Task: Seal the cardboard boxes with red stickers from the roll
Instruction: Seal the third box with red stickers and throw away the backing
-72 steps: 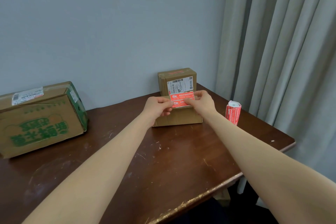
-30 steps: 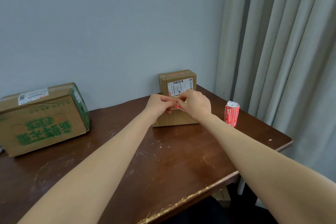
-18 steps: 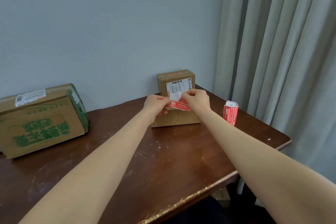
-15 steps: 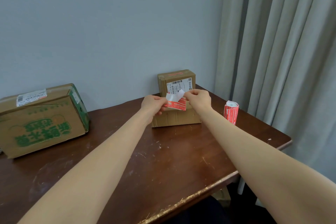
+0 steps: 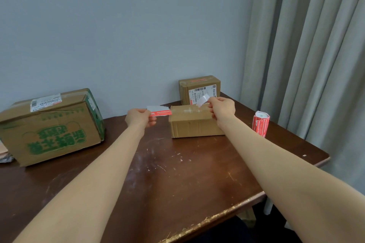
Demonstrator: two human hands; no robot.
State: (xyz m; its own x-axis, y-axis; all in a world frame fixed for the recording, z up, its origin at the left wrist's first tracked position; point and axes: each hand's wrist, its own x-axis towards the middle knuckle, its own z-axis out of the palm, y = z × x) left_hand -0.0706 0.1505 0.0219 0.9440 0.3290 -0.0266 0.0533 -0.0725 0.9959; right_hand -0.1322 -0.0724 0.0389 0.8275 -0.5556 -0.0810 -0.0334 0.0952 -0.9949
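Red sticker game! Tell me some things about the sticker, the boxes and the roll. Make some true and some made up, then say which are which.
1. The left hand pinches the red sticker. True.
2. The right hand holds the roll. False: it pinches a white paper strip. The roll stands upright on the table, off to the right.
3. The big box with green print sits at the left of the table. True.
4. The red sticker is stuck on the low box. False: it is held in the air, just left of that box.
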